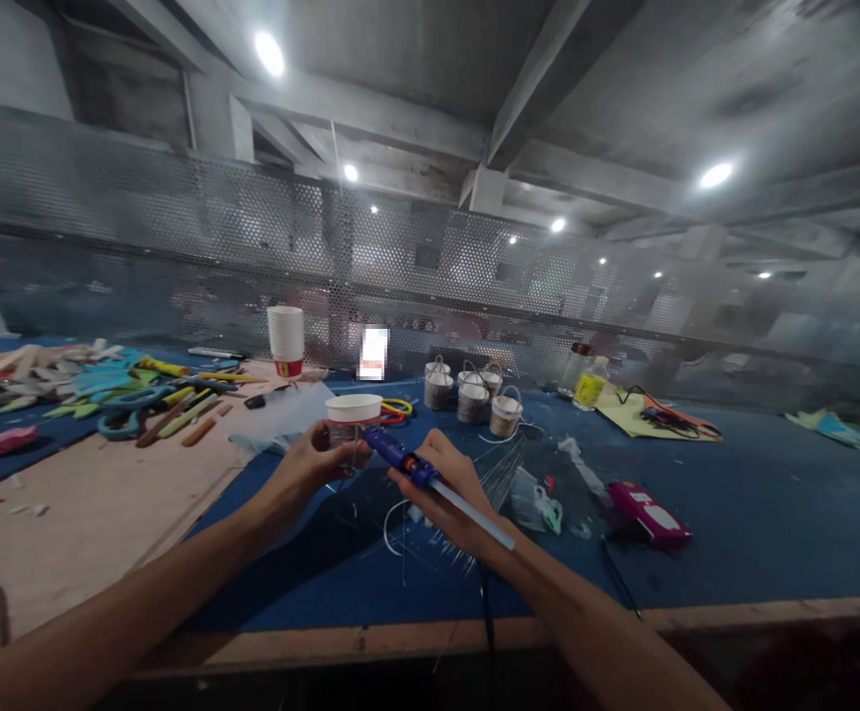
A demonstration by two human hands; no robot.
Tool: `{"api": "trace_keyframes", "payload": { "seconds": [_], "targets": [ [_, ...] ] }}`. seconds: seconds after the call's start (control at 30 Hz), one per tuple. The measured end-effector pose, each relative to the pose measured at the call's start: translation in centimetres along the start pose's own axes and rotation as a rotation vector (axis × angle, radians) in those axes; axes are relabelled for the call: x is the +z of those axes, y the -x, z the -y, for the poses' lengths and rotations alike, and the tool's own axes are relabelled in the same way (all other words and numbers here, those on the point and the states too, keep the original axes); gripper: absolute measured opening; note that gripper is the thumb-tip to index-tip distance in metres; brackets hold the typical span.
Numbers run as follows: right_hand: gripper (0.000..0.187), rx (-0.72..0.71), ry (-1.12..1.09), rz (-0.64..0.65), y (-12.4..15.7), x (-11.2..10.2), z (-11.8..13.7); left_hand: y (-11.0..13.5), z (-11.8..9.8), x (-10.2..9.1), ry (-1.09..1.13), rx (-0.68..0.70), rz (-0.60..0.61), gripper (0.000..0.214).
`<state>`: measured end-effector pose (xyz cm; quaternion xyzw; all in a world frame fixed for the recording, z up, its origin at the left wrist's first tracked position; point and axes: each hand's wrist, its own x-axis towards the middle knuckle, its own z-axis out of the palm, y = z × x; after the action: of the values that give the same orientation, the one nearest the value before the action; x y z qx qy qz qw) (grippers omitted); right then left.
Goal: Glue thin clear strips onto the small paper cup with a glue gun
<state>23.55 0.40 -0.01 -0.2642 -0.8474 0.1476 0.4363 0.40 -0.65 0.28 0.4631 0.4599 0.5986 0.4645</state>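
My left hand [318,456] is closed around a paper cup [353,408] with a white rim, its lower part partly hidden by my fingers. In my right hand [448,479] is a blue glue gun [400,454], its nozzle end right against the side of the cup. A long translucent glue stick [474,515] sticks out of the gun's back, over my wrist. Beyond my hands stand several small cups wrapped in cord [472,400], with looped handles. Thin strands of wire or cord [489,494] lie beneath and beside my right hand.
A stack of paper cups [285,336] stands at the back left, near scissors [129,413] and a pile of coloured scraps [89,380]. To the right are a magenta box [650,515], a yellow-labelled bottle [590,385] and yellow paper [633,420]. A perforated metal screen [430,257] runs behind.
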Motion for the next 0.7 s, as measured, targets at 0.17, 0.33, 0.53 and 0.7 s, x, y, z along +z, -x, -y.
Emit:
{"api": "trace_keyframes", "payload": {
  "seconds": [0.17,0.33,0.53,0.7],
  "targets": [
    [0.033,0.000,0.025,-0.003,0.0,0.0,-0.1,0.7,-0.7,0.2,-0.021,0.015,0.011,0.051],
    [0.034,0.012,0.014,0.001,0.0,0.0,-0.1,0.7,-0.9,0.4,-0.028,0.020,-0.002,0.049],
    [0.036,0.005,-0.031,-0.005,0.0,-0.3,0.4,0.4,-0.6,0.3,-0.022,0.013,-0.017,0.051],
    [0.037,0.034,-0.063,-0.002,-0.1,-0.8,1.0,0.1,-0.5,0.3,-0.014,-0.017,-0.051,0.054]
  ]
}}
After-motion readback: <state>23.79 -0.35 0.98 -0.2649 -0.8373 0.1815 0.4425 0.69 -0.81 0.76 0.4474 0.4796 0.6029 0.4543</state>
